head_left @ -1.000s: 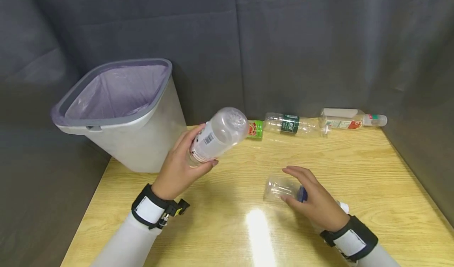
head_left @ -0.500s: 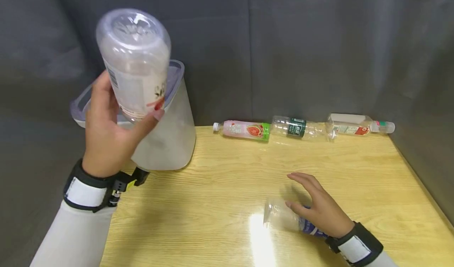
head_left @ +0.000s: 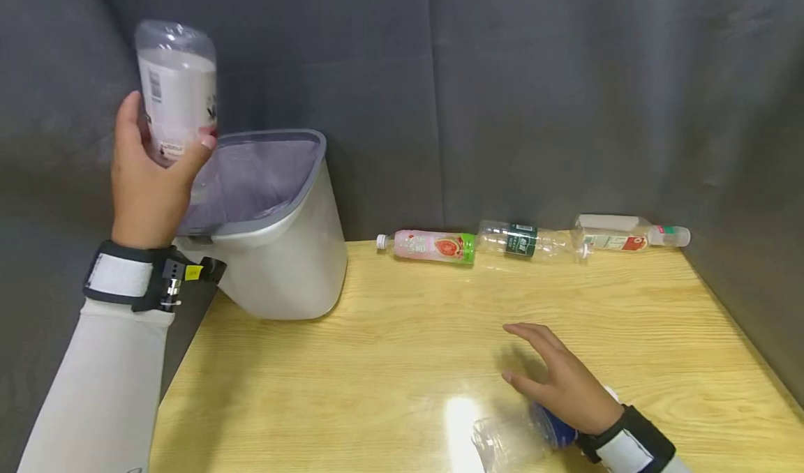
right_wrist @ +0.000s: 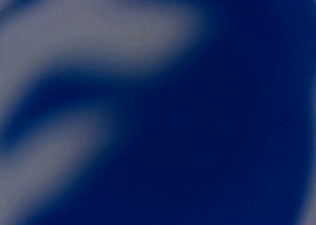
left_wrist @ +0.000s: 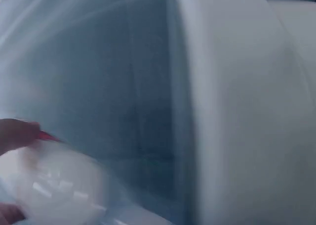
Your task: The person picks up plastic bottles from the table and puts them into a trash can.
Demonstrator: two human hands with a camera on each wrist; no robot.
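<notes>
My left hand (head_left: 147, 197) grips a clear plastic bottle (head_left: 179, 93) with a white label, its base up and its neck down. It is raised over the near left side of the lined trash bin (head_left: 285, 271). In the left wrist view the bottle (left_wrist: 61, 188) is blurred beside the pale bin wall (left_wrist: 247, 111). My right hand (head_left: 568, 389) hovers low over the table, fingers relaxed and thumb apart. Under its wrist lies another clear bottle (head_left: 509, 441) with a blue label, partly hidden. That blurred blue label (right_wrist: 222, 136) fills the right wrist view.
Along the back edge of the wooden table (head_left: 389, 347) lie a pink-labelled bottle (head_left: 421, 245), a green-labelled bottle (head_left: 502, 239) and a squarish clear bottle (head_left: 612, 233). A grey curtain (head_left: 352, 110) hangs behind and on both sides.
My left hand has carried its bottle left and up from mid-table to over the bin. The blue-labelled bottle has shifted nearer in view, while my right hand stays about where it was.
</notes>
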